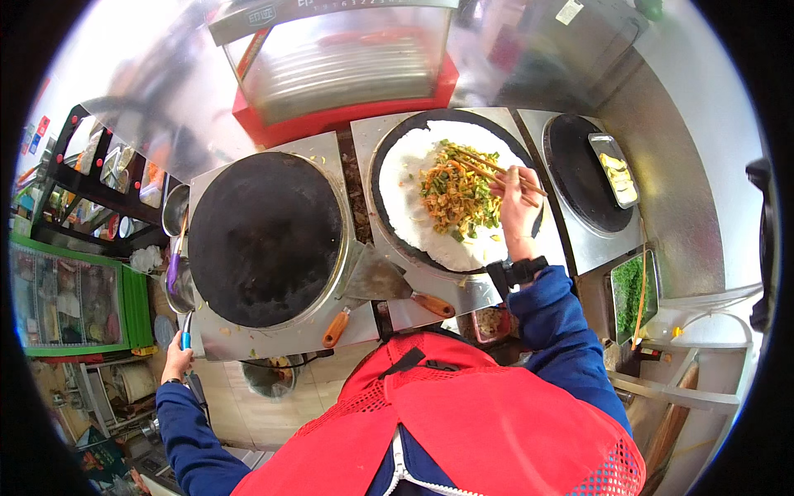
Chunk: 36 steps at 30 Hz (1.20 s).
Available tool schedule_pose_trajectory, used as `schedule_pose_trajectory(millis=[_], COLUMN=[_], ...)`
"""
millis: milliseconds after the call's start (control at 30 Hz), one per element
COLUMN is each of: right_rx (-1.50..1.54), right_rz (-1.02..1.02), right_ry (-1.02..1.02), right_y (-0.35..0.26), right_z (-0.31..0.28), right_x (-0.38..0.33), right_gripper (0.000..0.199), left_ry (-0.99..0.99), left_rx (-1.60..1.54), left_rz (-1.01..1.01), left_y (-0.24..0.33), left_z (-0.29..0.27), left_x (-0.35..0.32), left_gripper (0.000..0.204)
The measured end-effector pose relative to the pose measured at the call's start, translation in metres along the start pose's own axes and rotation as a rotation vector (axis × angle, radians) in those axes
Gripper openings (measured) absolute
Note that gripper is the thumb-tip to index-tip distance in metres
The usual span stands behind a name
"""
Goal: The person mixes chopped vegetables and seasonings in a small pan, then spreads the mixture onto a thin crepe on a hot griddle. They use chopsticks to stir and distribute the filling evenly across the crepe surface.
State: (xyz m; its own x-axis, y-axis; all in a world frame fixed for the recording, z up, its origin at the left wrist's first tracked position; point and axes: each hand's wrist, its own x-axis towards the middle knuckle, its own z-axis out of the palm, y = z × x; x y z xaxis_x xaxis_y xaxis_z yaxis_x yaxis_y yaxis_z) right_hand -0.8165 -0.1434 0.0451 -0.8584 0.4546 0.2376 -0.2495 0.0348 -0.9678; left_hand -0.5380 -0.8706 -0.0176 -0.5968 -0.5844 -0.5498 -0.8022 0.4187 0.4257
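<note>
2 chopsticks (485, 162) are pinched in the right hand (518, 202), their tips at the chopped filling (451, 198) on a white crepe (403, 219) covering most of the middle griddle (513, 142). Near left, the left hand (177, 361) is wrapped around a blue-handled metal utensil (186, 339). Printed characters mark the far cabinet's (347, 70) top strip.

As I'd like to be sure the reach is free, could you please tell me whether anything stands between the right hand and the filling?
Nothing visible does, apart from the chopsticks that the right hand itself holds, whose tips are at the filling on the pancake.
</note>
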Motion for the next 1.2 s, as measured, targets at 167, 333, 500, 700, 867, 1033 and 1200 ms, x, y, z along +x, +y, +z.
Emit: schedule_pose_trajectory(millis=[167, 333, 500, 700, 867, 1033, 1200], right_rx=[0.051, 0.023, -0.042, 0.084, 0.112, 0.111, 0.149], right_rz=[0.003, -0.005, 0.040, 0.087, 0.105, 0.076, 0.148], right_ry=[-0.032, -0.062, -0.097, -0.051, -0.118, -0.084, -0.245], right_y=[-0.017, -0.038, -0.023, 0.006, 0.013, 0.012, 0.008], right_z=[-0.008, -0.046, -0.044, -0.013, -0.004, 0.001, -0.001], right_x=[-0.003, -0.031, -0.027, 0.003, 0.016, 0.015, 0.003], right_gripper=[0.018, 0.020, 0.018, 0.018, 0.019, 0.018, 0.016], left_ry=[0.250, 0.309, 0.315, 0.298, 0.556, 1.074, 1.137], left_rx=[0.453, 0.594, 0.613, 0.674, 0.758, 0.699, 0.548], left_rz=[0.452, 0.307, 0.193, -0.085, -0.099, 0.423, 0.576], left_y=[-0.017, -0.037, -0.045, -0.010, 0.036, 0.053, 0.039], left_z=[0.001, 0.002, 0.006, 0.013, 0.031, 0.043, 0.084], left_x=[0.025, 0.041, 0.054, 0.029, -0.029, -0.069, -0.100], left_gripper=[0.074, 0.069, 0.076, 0.093, 0.087, 0.039, 0.027])
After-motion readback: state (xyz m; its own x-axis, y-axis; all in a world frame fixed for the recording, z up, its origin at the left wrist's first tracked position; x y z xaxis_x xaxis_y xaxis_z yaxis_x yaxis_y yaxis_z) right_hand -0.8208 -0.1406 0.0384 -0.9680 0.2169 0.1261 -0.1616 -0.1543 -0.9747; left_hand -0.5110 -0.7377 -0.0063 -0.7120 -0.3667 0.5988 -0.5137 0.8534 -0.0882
